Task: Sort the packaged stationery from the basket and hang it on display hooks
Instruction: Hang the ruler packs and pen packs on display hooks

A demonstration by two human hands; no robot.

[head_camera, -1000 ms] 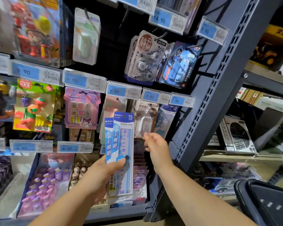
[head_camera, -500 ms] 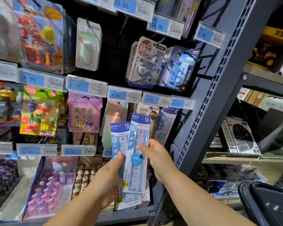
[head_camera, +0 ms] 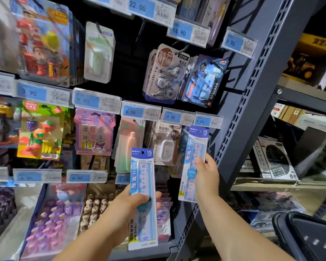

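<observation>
Left hand (head_camera: 128, 204): thumb and fingers curled round lower ruler pack (head_camera: 142, 174), held upright at centre; right hand (head_camera: 207, 178): fingers pinch second ruler pack (head_camera: 191, 147), its top just below 4.90 price tag (head_camera: 208, 120). Basket (head_camera: 309, 240) at lower right; contents not visible.

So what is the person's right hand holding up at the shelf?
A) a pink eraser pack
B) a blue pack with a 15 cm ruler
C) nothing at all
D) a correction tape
B: the right hand grips a blue ruler pack marked 15 cm, its top just under the rightmost 4.90 tag; the left hand holds a second ruler pack.
</observation>
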